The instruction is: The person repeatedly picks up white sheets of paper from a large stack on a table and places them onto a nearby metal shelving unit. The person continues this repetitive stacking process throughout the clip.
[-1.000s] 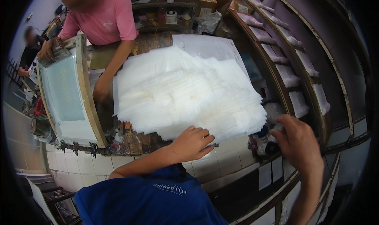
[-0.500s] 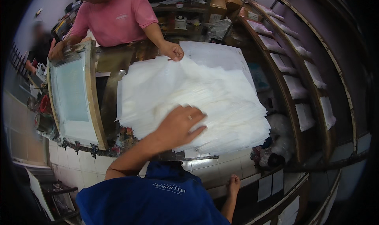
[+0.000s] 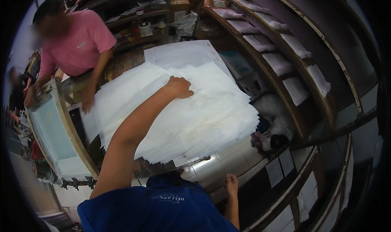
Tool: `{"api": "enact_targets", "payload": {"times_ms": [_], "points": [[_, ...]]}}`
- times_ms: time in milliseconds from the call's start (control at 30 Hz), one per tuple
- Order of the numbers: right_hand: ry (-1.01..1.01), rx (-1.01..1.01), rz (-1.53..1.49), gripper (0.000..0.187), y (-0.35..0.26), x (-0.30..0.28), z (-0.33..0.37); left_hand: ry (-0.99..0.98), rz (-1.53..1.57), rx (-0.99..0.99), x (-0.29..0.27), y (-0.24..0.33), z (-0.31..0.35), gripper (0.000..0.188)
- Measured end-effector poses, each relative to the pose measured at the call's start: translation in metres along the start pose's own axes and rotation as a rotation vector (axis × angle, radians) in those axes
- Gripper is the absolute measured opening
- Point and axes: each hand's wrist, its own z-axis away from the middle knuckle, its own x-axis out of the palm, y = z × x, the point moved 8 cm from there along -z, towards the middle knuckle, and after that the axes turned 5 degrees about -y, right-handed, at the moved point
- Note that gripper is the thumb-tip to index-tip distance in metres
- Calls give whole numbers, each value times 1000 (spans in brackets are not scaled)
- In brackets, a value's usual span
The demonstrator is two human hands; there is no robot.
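My left hand (image 3: pixel 178 88) reaches far across a broad, fanned-out stack of thin white sheets (image 3: pixel 195 118). Its fingers are curled down at the edge of a top sheet, which they appear to pinch. Low on the right, away from the table, my right hand (image 3: pixel 231 183) is closed in a loose fist, and nothing shows in it. Across the table, a co-worker in a pink shirt has one hand (image 3: pixel 88 98) at the left edge of the sheets. The co-worker's other hand rests on a tilted wooden-framed printing screen (image 3: pixel 61 140).
A larger pale board (image 3: pixel 183 51) lies under the far side of the stack. Slanted wooden racks (image 3: pixel 260 61) with wrapped white packs rise on the right. Clear plastic bags (image 3: pixel 281 122) sit beside the table. Another rack (image 3: pixel 309 195) stands at lower right.
My left hand has moved farther across the stack and closed at a sheet's edge. The co-worker's hand has left the far corner for the left edge. The whole view has shifted.
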Motion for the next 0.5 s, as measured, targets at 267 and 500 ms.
{"api": "enact_targets", "payload": {"times_ms": [267,500], "points": [[82,5,6,21,-9,-9,33,-111,-111,105,18,9,-8,28],[75,-228,-36,27,-141,-2,35,193,36,593,-45,118,26,11]]}}
